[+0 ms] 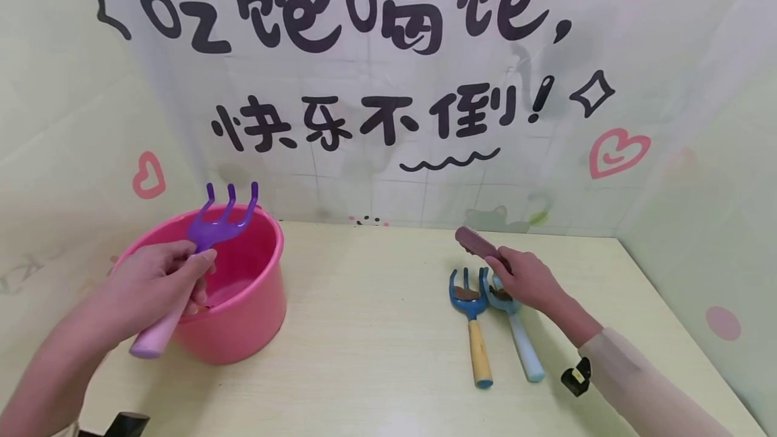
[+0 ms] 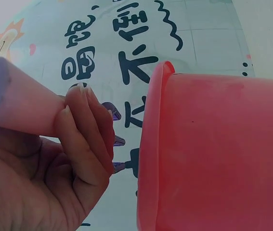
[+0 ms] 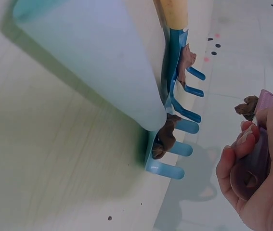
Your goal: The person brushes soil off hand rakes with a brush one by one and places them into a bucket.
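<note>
Bucket (image 1: pixel 243 336) stands in head view; above its rim, the left hand (image 1: pixel 160 272) grips a purple fork (image 1: pixel 209 232); well right of it, the right hand (image 1: pixel 529 278) grips a mauve tool (image 1: pixel 475 242); left wrist: purple fork clasped near bucket; right wrist: brown scraps (image 3: pixel 165 139) on two blue forks (image 3: pixel 175 53).

The table (image 1: pixel 364 329) bears a pink bucket (image 1: pixel 251 319), blue fork (image 1: pixel 477 353) and light-blue fork (image 1: pixel 523 344).

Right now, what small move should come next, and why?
Probably lower the purple fork into the pink bucket: the left hand holds it above the rim, and while brown clumps lie on the dark blue fork and light blue fork, none shows on this one.
</note>
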